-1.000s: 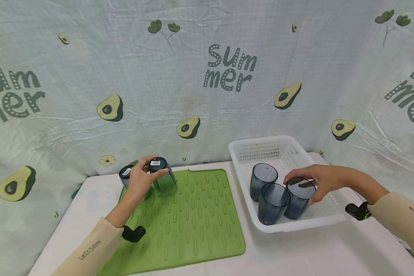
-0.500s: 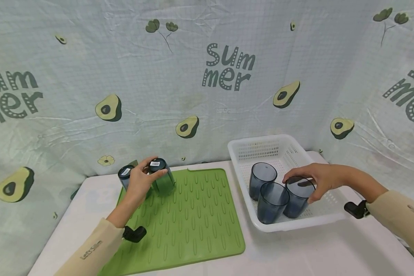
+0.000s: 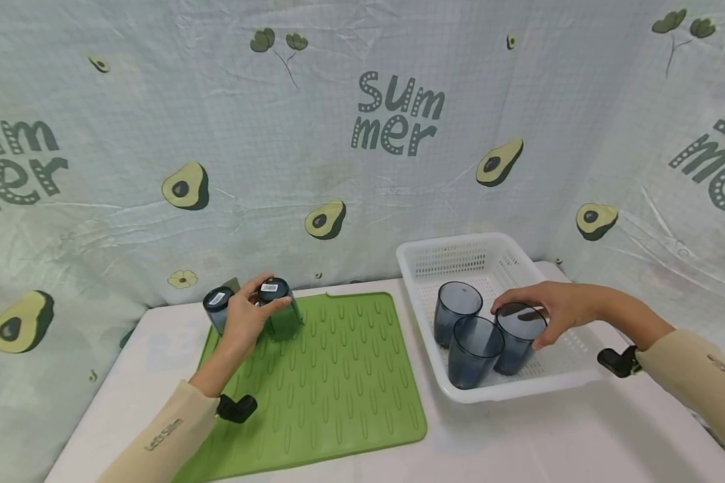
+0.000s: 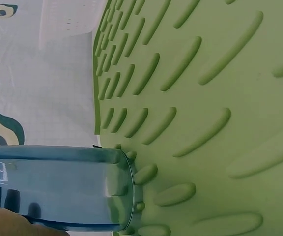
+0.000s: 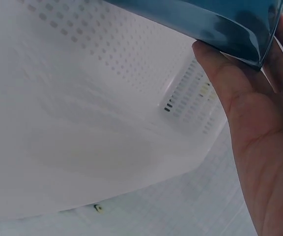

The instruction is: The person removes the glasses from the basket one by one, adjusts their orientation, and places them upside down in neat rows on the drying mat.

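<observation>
At the back of the green ribbed mat, my left hand grips an upside-down blue drinking glass near its labelled base. The left wrist view shows this glass between thumb and fingers, its rim right at the mat's ridges. Just left of that hand another upside-down glass stands, partly hidden by it. Over the white basket, my right hand holds a blue glass by its rim, mouth up. Two more upright glasses, a rear one and a front one, stand close beside it.
The perforated basket stands right of the mat on a pale tabletop. A printed cloth with avocados hangs close behind both, and also along the sides.
The glass in my right hand has risen slightly relative to the basket. The glass in my left hand sits slightly lower against the mat. The head view has shifted a little.
</observation>
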The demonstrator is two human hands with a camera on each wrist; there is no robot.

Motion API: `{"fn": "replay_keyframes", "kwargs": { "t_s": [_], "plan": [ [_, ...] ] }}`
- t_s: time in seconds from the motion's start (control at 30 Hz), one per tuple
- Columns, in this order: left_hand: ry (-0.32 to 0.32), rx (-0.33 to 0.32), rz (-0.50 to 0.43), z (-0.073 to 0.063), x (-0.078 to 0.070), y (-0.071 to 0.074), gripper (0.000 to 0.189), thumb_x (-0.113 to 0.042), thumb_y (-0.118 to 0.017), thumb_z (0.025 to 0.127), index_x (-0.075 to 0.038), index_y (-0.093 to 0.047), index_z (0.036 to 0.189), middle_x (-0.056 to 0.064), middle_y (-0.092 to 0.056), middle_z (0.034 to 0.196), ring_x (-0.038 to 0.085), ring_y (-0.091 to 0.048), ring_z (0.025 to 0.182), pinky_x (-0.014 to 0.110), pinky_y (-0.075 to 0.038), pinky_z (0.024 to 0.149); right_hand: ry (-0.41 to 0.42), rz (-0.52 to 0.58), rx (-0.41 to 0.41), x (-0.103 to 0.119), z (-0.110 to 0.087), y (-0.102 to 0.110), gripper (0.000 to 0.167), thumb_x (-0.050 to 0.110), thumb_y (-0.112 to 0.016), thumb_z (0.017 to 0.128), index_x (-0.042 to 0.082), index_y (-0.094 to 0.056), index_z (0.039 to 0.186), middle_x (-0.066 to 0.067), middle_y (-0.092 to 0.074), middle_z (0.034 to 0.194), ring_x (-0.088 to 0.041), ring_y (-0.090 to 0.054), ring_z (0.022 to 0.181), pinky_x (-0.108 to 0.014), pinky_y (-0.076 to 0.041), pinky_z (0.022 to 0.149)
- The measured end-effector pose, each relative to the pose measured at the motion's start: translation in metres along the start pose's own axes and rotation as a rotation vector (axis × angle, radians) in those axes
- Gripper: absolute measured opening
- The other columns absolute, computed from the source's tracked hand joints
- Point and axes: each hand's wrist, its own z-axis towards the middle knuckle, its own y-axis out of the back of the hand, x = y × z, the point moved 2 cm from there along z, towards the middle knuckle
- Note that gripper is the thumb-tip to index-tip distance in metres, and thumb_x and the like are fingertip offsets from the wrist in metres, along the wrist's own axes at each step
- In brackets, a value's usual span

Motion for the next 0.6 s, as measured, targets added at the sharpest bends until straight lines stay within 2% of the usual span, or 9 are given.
{"fn": "replay_keyframes", "kwargs": {
  "t_s": [0.13,0.27,0.4,0.5,0.6],
  "plan": [
    [0.009,-0.008,0.004,0.0036,0.0013,-0.0022,0.065,-0.013,-0.074,0.095,-0.007,-0.045,0.153,0.019,-0.043,0.153,0.032,-0.049,0.135,0.017,-0.051,0.088,-0.037,-0.017,-0.017,-0.001,-0.0021,0.0023,0.076,0.028,-0.088,0.078,0.02,-0.053,0.145,-0.004,-0.056,0.144,-0.004,-0.049,0.13,-0.033,-0.054,0.095],
    [0.008,-0.015,0.023,0.0056,-0.0003,-0.0038,0.065,-0.015,-0.074,0.095,-0.007,-0.045,0.153,0.021,-0.044,0.151,0.033,-0.05,0.134,0.025,-0.053,0.093,-0.067,-0.038,-0.027,-0.0006,-0.002,0.0047,0.077,0.028,-0.088,0.078,0.018,-0.053,0.145,-0.006,-0.056,0.144,-0.02,-0.053,0.131,-0.036,-0.054,0.095],
    [0.004,-0.02,0.062,0.0057,-0.0016,-0.0026,0.065,-0.016,-0.074,0.095,-0.007,-0.046,0.152,0.022,-0.045,0.151,0.034,-0.051,0.132,0.038,-0.052,0.099,-0.098,-0.062,-0.063,-0.0001,0.0011,0.0071,0.077,0.032,-0.087,0.079,0.013,-0.052,0.145,-0.009,-0.057,0.142,-0.036,-0.055,0.129,-0.043,-0.054,0.095],
    [-0.002,-0.011,0.105,0.0054,-0.0023,-0.0011,0.065,-0.018,-0.075,0.095,-0.007,-0.046,0.152,0.021,-0.042,0.154,0.037,-0.048,0.134,0.049,-0.05,0.103,-0.127,-0.037,-0.103,-0.0029,0.0042,0.0084,0.08,0.035,-0.086,0.081,0.008,-0.05,0.146,-0.016,-0.056,0.143,-0.043,-0.055,0.129,-0.049,-0.054,0.095],
    [-0.001,0.0,0.144,0.0057,-0.0031,0.0012,0.065,-0.018,-0.076,0.094,-0.007,-0.047,0.152,0.022,-0.042,0.154,0.039,-0.046,0.137,0.053,-0.047,0.105,-0.164,0.018,-0.13,-0.008,0.0074,0.0089,0.081,0.036,-0.086,0.082,0.007,-0.048,0.148,-0.022,-0.053,0.145,-0.048,-0.053,0.129,-0.056,-0.053,0.097]
  ]
}}
